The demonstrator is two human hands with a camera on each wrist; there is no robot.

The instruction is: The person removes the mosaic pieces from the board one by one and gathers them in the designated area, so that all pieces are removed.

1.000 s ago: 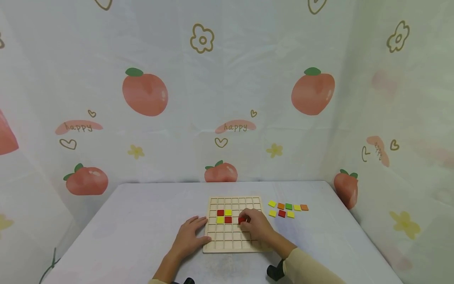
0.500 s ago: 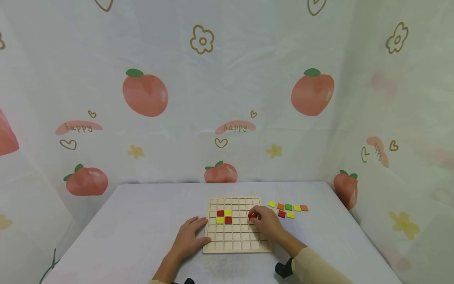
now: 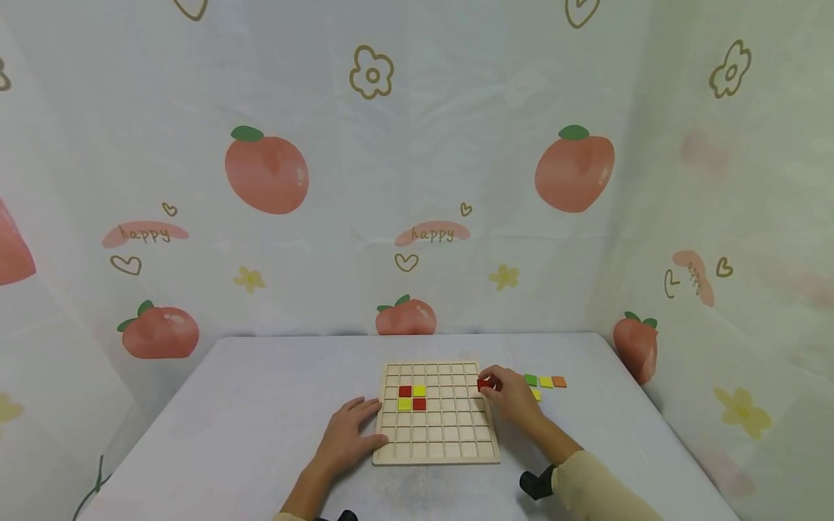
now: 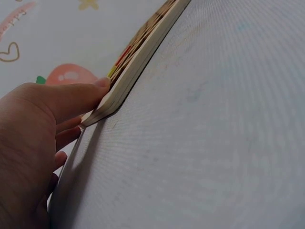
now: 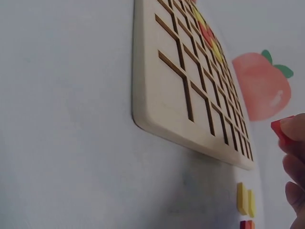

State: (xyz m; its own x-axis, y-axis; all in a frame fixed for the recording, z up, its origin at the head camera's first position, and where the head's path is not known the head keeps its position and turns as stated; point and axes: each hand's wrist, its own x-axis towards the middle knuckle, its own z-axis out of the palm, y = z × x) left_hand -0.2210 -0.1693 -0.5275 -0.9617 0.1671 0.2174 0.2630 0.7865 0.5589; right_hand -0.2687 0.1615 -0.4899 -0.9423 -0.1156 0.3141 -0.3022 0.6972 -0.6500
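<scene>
A person's right hand [image 3: 515, 394] is pinching a red tile [image 3: 483, 385] at the right edge of a wooden grid board [image 3: 435, 459], toward its far corner. The thumb and fingers are standing nearly together, with only the tile between their tips, and the right-wrist view is showing hand and tile apart from the board. The left hand [image 3: 348, 434] is resting at the board's left edge, its fingers spread and lying loosely straight, the thumb touching the rim near the closest corner; it is gripping no tile.

Four squares are filling adjoining cells left of the board's middle: a far-left red square [image 3: 405, 391], a far-right yellow square [image 3: 420, 391], a near-left yellow square [image 3: 405, 404] and a near-right red square [image 3: 419, 404].

To the right of the board, a green tile [image 3: 531, 380], a yellow tile [image 3: 546, 382] and an orange tile [image 3: 559, 381] are lying in a row on the white-covered bench [image 3: 274, 391], while another yellow piece [image 3: 537, 396] is partly hiding behind the right hand. The right-wrist view is showing a pair of yellow tiles [image 5: 242, 199] just beside the board. Beyond it, a fruit-printed backdrop [image 3: 339, 181] is hanging.
</scene>
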